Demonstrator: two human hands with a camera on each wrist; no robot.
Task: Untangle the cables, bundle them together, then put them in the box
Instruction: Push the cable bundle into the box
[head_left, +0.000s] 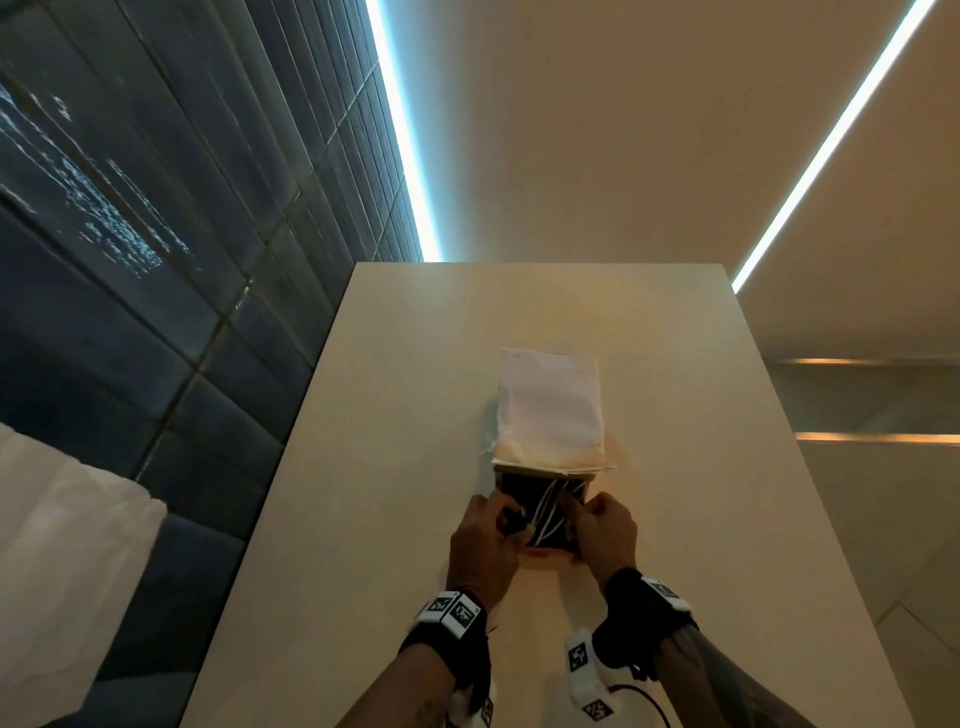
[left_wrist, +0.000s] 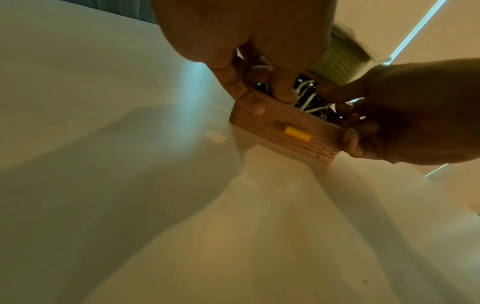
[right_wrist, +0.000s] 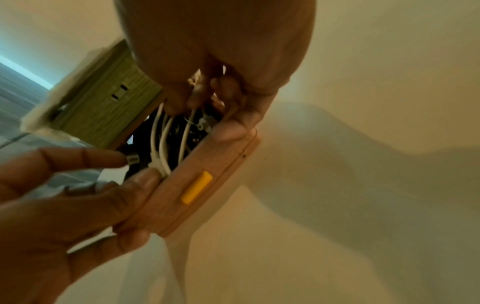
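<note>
Both hands are down at the box (head_left: 543, 519) on the desk (head_left: 395, 467), and from where I sit the step looks like tucking the cables (right_wrist: 166, 139) inside before the lid (head_left: 548, 405) comes down. My left hand (head_left: 485, 545) holds the near left corner, thumb curled over the rim and pressing a white strand against the inner wall, with the index finger reaching toward a black plug end. My right hand (head_left: 605, 535) has its fingers curled into the box from above, pinching or pushing white cable down; I cannot tell which. The cables, white and black, lie inside the dark interior, some loops rising near the rim. The lid stands open behind, hinged at the far edge. To do this well I would press the loops flat below the rim, sweep any strand off the edge by the yellow latch (right_wrist: 196, 187), and steady the box with one hand so it does not slide. A strand over the rim could stop the lid from closing
</note>
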